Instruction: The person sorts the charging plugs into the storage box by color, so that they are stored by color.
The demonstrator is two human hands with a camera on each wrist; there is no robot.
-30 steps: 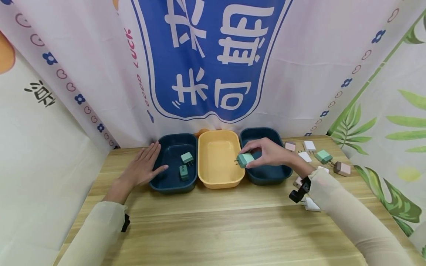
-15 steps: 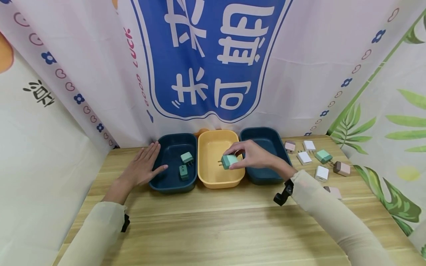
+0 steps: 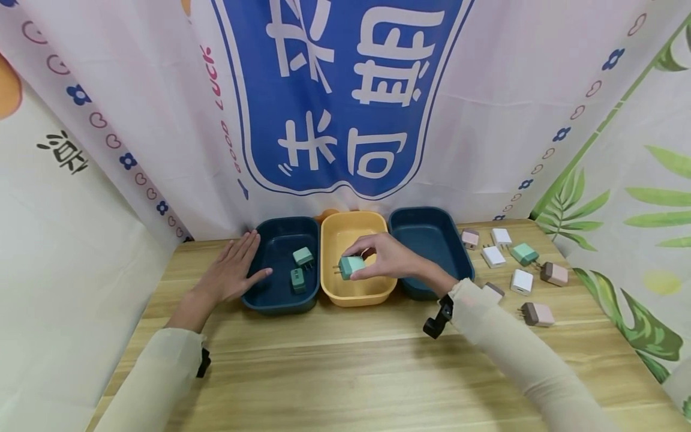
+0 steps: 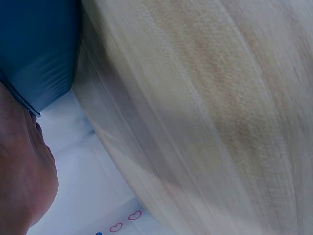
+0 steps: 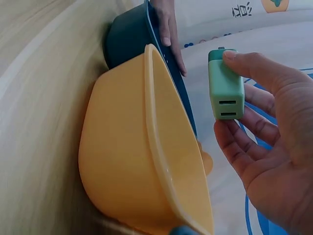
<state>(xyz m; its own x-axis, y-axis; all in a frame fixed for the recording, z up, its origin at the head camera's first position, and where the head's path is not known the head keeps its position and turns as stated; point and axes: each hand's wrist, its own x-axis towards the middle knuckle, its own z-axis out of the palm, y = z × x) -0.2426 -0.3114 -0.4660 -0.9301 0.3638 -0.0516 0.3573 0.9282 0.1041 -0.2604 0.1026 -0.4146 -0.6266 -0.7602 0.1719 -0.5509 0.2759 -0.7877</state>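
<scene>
My right hand pinches a green charger plug between thumb and fingers, over the yellow bin. Two USB slots show on the end of that charger plug in the right wrist view, and its prongs point left in the head view. With straight fingers, my left hand rests on the left rim of the left dark blue bin. Inside that bin lie two green charger plugs, a lighter one and a darker one. The left wrist view shows only part of the left hand.
To the right of the yellow bin stands another dark blue bin. Several charger plugs are scattered at the table's right side, among them a green one, a white one and a pink-and-brown one. A printed curtain hangs behind the bins.
My right hand has carried the green charger plug leftward, from the right dark blue bin's edge to above the yellow bin. The left hand has stayed in place.
</scene>
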